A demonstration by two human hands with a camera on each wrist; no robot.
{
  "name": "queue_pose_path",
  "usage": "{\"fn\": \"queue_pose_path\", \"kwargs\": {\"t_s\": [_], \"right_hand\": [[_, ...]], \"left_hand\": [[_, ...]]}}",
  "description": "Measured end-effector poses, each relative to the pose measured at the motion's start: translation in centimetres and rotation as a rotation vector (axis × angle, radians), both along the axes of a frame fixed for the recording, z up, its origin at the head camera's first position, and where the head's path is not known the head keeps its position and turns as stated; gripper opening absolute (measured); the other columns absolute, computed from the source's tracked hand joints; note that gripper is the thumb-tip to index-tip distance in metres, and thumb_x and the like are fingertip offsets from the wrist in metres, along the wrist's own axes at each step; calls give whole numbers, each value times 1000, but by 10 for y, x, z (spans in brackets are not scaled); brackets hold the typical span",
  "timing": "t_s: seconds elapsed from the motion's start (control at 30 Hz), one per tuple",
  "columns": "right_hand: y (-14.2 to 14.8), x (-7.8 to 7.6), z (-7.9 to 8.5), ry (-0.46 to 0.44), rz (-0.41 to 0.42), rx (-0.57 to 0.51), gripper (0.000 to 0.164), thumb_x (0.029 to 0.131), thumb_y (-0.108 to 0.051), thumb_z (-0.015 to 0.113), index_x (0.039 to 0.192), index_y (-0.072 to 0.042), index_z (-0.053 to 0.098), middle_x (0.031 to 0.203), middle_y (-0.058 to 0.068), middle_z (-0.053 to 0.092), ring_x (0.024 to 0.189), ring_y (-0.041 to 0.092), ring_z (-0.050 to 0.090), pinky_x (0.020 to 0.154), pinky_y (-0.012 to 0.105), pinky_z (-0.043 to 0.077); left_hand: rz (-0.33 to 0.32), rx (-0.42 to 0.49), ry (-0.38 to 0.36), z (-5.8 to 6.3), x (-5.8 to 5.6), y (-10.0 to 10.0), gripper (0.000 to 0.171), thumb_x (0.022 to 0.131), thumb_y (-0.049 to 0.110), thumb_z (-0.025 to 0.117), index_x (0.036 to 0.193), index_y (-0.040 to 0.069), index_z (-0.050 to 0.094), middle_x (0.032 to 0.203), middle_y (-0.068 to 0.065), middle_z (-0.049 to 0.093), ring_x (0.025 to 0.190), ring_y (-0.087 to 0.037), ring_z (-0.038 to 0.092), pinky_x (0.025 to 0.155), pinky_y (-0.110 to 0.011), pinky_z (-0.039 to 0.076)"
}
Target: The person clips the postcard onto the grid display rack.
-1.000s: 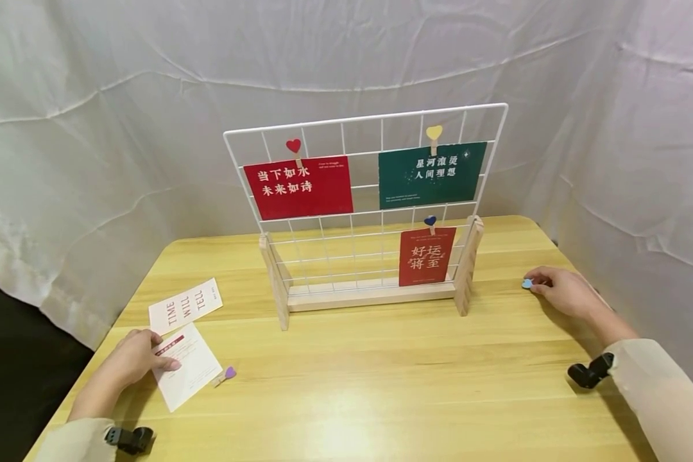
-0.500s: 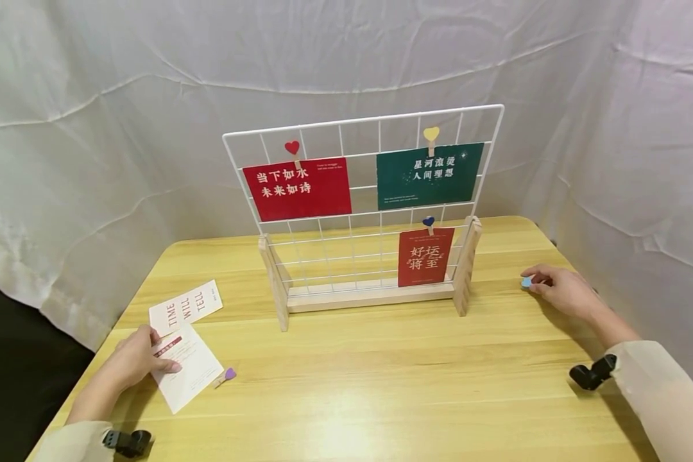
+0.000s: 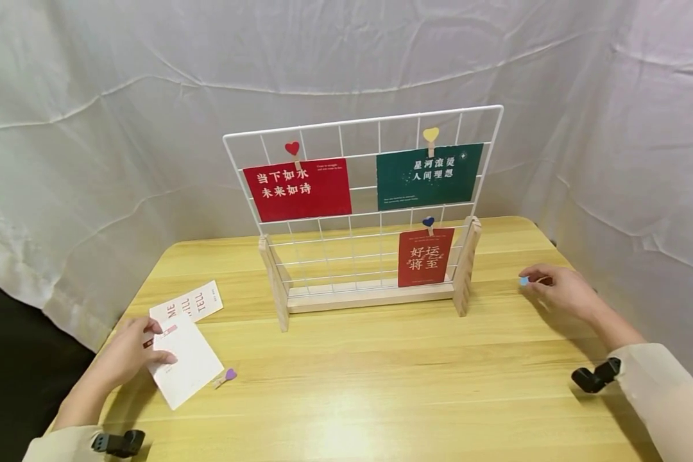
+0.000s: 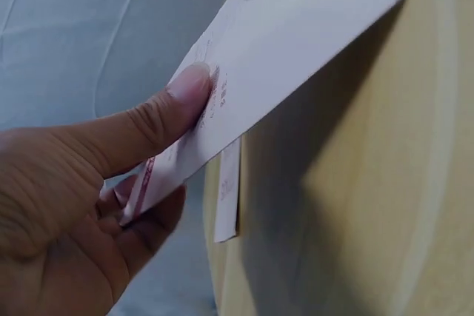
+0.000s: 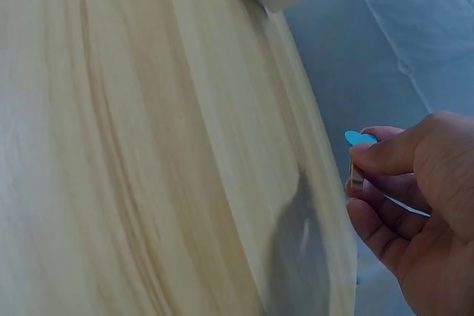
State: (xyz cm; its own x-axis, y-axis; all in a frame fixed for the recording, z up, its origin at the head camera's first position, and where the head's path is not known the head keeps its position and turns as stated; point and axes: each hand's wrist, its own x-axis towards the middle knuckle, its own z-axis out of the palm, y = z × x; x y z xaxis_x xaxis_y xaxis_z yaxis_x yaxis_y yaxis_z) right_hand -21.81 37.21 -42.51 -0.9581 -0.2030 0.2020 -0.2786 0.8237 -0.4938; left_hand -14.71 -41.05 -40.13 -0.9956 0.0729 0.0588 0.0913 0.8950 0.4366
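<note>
Left hand (image 3: 126, 354), lower left of the head view: thumb lying over, fingers curling under, pinching a white card (image 3: 195, 369).
White card, same area: tilting, its gripped side standing off the table (image 3: 346, 378); whether its far corner is touching is not showing clearly.
Right hand (image 3: 566, 292), right side of the head view: thumb and forefinger pinching a light blue heart clip (image 5: 358, 138).
"TIME WILL TELL" card (image 3: 206, 300), left: lying behind the white card, partly hidden.
Purple heart clip (image 3: 226, 376), lower left: lying by the white card's right corner.
Wire rack (image 3: 372, 298), centre: standing, bearing a red card (image 3: 300, 204) left, a green card (image 3: 430, 189) upper right and a small red card (image 3: 426, 274) below that.
Handling notes, as judged: the white card is probably needing a light, flat pinch, since squeezing is risking a bend; raising rather than dragging is likely sparing its neighbours; the clip is seemingly wanting steady fingertips.
</note>
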Motion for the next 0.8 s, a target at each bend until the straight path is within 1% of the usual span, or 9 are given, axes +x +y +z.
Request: {"fn": "queue_pose_path", "kwargs": {"t_s": [0.17, 0.23, 0.33, 0.4, 0.53, 0.6, 0.67, 0.73, 0.8], "right_hand": [[-5, 2, 5, 25, 14, 20, 21, 97, -7, 61, 116, -1, 65, 104, 19, 67, 93, 36, 64, 73, 33, 51], [-6, 2, 7, 24, 17, 16, 21, 97, -9, 61, 116, -1, 65, 103, 18, 67, 92, 34, 64, 71, 29, 50], [-9, 3, 10, 26, 22, 11, 21, 98, -10, 60, 116, -1, 65, 102, 17, 67, 90, 32, 63, 69, 28, 50], [-11, 4, 12, 27, 27, 8, 22, 98, -11, 60, 117, 0, 64, 102, 17, 67, 90, 32, 63, 70, 31, 51], [-15, 4, 16, 28, 35, 3, 23, 99, -13, 59, 117, 1, 64, 103, 18, 67, 92, 35, 64, 72, 35, 51], [-18, 4, 18, 27, 37, -2, 23, 99, -14, 59, 116, 1, 64, 102, 17, 67, 92, 36, 64, 73, 37, 52], [-20, 5, 20, 31, 38, -8, 22, 99, -13, 59, 115, 1, 64, 102, 16, 67, 91, 36, 64, 72, 36, 52], [-22, 5, 22, 42, 37, -10, 21, 98, -13, 60, 114, 0, 64, 101, 16, 68, 91, 37, 65, 72, 36, 52], [-24, 6, 24, 55, 40, -17, 19, 98, -11, 60, 112, 0, 64, 100, 16, 68, 90, 37, 65, 72, 37, 53]], "left_hand": [[7, -6, 72, 4, 2, 3, 49, 67, 19, 90, 96, -3, 57, 102, -25, 43, 92, -38, 44, 77, -45, 38], [-1, -17, 103, 6, 3, 5, 44, 68, 16, 88, 95, -2, 59, 104, -26, 44, 92, -39, 43, 77, -47, 36], [-25, -31, 155, 10, 3, 7, 35, 71, 13, 87, 94, 0, 63, 107, -27, 47, 94, -40, 44, 77, -49, 37], [-41, -31, 181, 13, 4, 9, 31, 73, 11, 85, 93, 1, 65, 108, -27, 49, 95, -39, 45, 76, -49, 37], [-52, -29, 211, 20, 4, 12, 25, 78, 10, 82, 97, 2, 68, 111, -25, 51, 93, -35, 49, 72, -42, 40], [-56, -21, 220, 24, 6, 14, 25, 80, 10, 80, 101, 0, 69, 112, -24, 53, 93, -35, 52, 71, -38, 42], [-60, -17, 242, 27, 7, 17, 27, 82, 9, 79, 106, -1, 70, 113, -23, 55, 92, -33, 55, 70, -32, 43], [-68, 0, 263, 32, 7, 19, 29, 83, 8, 77, 110, -2, 69, 113, -22, 56, 92, -33, 56, 70, -26, 43], [-62, 12, 283, 36, 8, 22, 30, 85, 9, 76, 113, -2, 69, 114, -20, 57, 92, -31, 56, 69, -20, 40]]}}
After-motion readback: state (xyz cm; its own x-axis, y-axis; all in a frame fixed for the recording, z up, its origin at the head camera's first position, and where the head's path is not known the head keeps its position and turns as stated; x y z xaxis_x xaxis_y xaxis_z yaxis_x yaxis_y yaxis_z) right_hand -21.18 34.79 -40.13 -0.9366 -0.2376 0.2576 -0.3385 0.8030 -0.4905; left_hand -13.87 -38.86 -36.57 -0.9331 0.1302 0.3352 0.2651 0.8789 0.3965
